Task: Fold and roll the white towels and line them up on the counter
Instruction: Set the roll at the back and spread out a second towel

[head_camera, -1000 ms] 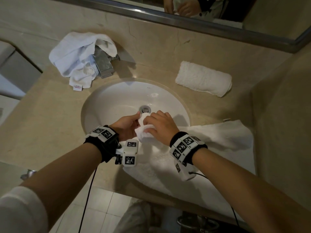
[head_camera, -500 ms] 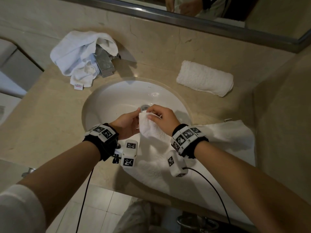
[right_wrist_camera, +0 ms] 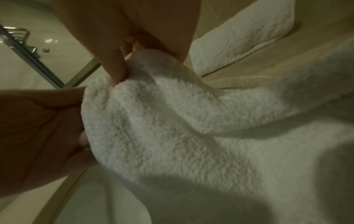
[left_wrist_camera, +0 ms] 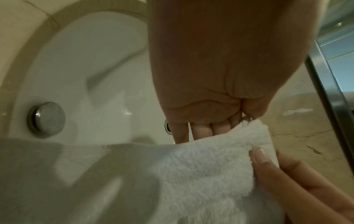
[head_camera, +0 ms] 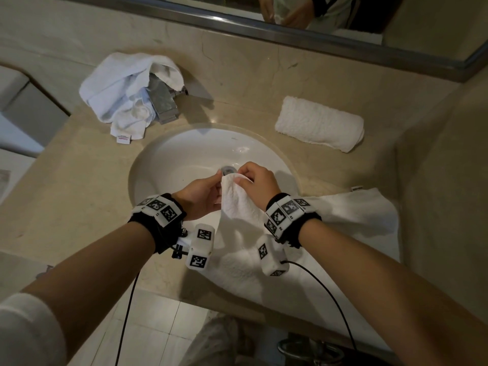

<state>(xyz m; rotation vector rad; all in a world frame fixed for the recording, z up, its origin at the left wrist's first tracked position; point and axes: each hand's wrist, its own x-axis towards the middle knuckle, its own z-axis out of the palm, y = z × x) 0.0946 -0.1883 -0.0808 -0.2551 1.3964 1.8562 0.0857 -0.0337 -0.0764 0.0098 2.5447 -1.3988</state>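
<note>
Over the sink, both hands lift one corner of a white towel (head_camera: 237,204). My left hand (head_camera: 203,191) pinches that corner from the left, and my right hand (head_camera: 257,180) pinches its top edge from the right. The rest of the towel (head_camera: 356,220) lies spread over the counter's front right and the basin's rim. In the left wrist view, my left hand (left_wrist_camera: 210,75) has its fingers behind the towel (left_wrist_camera: 191,174). In the right wrist view, a right fingertip (right_wrist_camera: 116,72) presses the towel's (right_wrist_camera: 191,136) edge. A rolled towel (head_camera: 319,124) lies at the back right. A crumpled towel (head_camera: 121,88) hangs over the tap.
The white basin (head_camera: 184,154) with its chrome drain (head_camera: 229,170) sits in the beige stone counter (head_camera: 66,180). The metal tap (head_camera: 163,101) stands at the back left, half covered. A mirror's frame (head_camera: 290,35) runs along the back wall, and a side wall (head_camera: 435,180) closes the right.
Both hands have raised the towel's corner and carried it backward over the drain. The bunched corner has opened into a flat flap.
</note>
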